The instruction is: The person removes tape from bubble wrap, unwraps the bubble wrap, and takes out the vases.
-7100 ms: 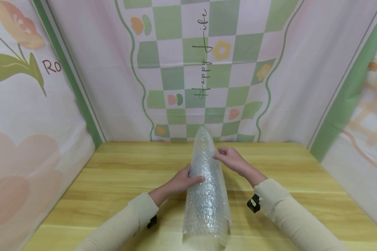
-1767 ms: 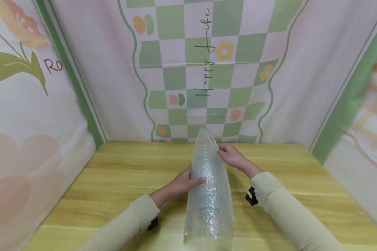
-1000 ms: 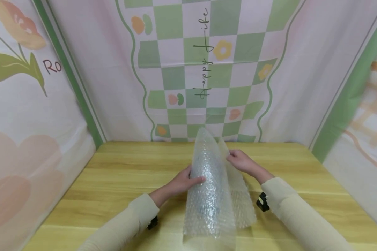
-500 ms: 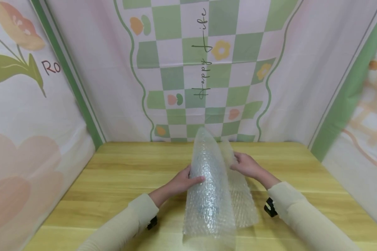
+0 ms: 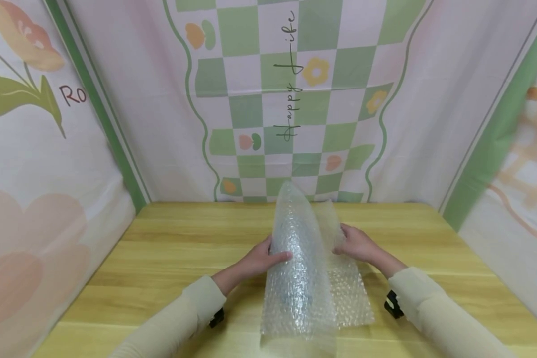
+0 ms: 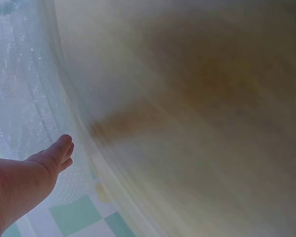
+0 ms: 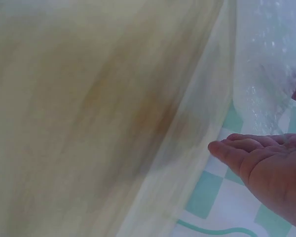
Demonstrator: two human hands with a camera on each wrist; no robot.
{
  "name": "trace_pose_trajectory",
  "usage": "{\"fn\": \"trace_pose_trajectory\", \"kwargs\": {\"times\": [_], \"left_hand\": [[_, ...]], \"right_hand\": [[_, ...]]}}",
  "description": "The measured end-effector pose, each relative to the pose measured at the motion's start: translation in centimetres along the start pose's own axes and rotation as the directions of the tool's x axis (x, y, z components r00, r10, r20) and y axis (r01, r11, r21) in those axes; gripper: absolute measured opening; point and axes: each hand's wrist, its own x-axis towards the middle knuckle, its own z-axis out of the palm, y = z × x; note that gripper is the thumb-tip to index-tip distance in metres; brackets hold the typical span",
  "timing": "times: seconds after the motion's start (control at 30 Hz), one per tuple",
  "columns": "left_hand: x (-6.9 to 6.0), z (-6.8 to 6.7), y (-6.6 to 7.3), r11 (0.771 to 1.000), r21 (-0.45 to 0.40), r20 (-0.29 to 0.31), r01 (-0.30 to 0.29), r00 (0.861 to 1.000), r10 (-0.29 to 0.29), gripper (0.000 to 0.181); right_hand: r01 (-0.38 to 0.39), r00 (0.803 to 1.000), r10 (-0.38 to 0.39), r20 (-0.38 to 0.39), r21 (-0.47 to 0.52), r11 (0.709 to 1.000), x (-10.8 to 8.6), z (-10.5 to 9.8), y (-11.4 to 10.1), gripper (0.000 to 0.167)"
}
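A length of clear bubble wrap stands in the middle of the head view, rolled into a loose cone with its peak at the back. A faint bluish shape shows through it; what is inside cannot be made out. My left hand grips the roll's left side, thumb across the front, fingers partly hidden. The right hand holds the edge of a loose flap that spreads to the right of the roll. In the wrist views, the left hand and right hand appear beside the bubble wrap.
The wooden table lies beneath both arms. Behind it hangs a checked cloth with flowers and lettering. Printed cloths also hang at the left and right.
The right hand has drawn the flap away from the roll, to the right and towards the person, so more bubble wrap lies opened out. The left hand stays in place on the roll.
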Motion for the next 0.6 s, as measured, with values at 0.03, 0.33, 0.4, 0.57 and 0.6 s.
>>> {"fn": "trace_pose_trajectory", "kwargs": {"times": [0.03,0.33,0.4,0.57,0.6], "left_hand": [[0.0,0.0,0.0,1.000,0.001,0.000,0.000,1.000,0.000,0.087],[0.0,0.0,0.0,1.000,0.026,-0.005,-0.010,1.000,0.010,0.086],[0.1,-0.1,-0.1,1.000,0.025,-0.004,-0.011,1.000,0.011,0.086],[0.0,-0.1,-0.2,1.000,0.013,-0.002,-0.010,1.000,0.010,0.085],[0.0,-0.1,-0.2,1.000,0.011,-0.001,-0.012,1.000,0.012,0.085]], "right_hand": [[-0.004,1.000,0.004,0.000,-0.012,1.000,-0.1,0.0,0.1,0.085],[0.012,1.000,-0.013,-0.015,-0.033,0.999,-0.9,0.3,0.8,0.094],[0.012,1.000,-0.012,-0.011,-0.030,0.999,-1.1,0.3,1.0,0.095],[-0.020,1.000,0.020,0.011,-0.031,0.999,-1.5,0.5,1.3,0.102],[-0.028,0.999,0.029,0.014,-0.025,0.999,-1.5,0.6,1.4,0.104]]}}
